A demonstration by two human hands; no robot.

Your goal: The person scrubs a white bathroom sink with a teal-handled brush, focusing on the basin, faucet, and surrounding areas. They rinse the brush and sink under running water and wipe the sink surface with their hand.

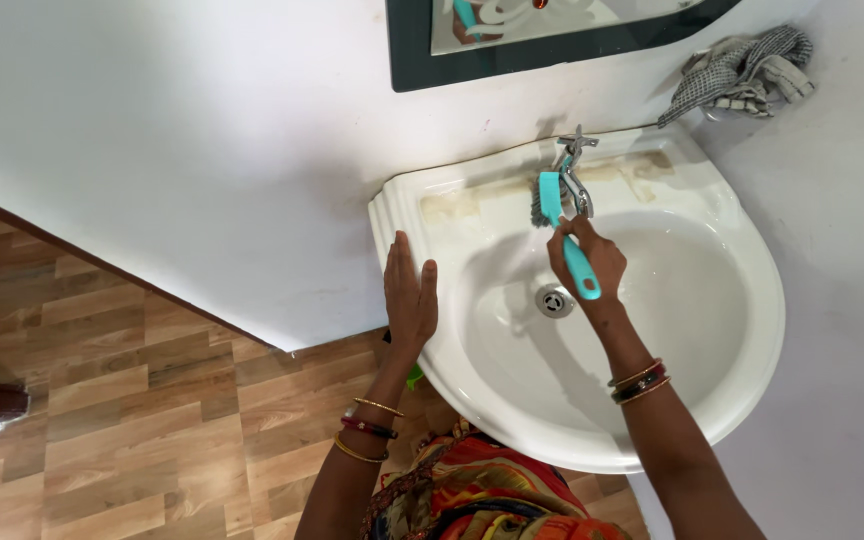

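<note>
Right hand [590, 262] grip pinching teal brush [564, 230] at tap [576, 170]; left hand [410, 297] spread flat on white basin rim [397, 215].

Sink [732, 330] against wall; tap [574, 170] at back rim, drain [554, 300] in bowl. Brush [562, 225] against tap. Cloth [742, 72] behind sink, right. Mirror [552, 45] above.

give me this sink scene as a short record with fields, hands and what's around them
setting: white corner washbasin on a white wall, wood-pattern floor below
right hand: right hand in a closed grip on a turquoise scrub brush, bristles at the base of the metal tap
left hand: left hand flat and open on the basin's left rim
drain: round metal drain, uncovered
nearby: checked cloth on the wall, mirror above
</note>
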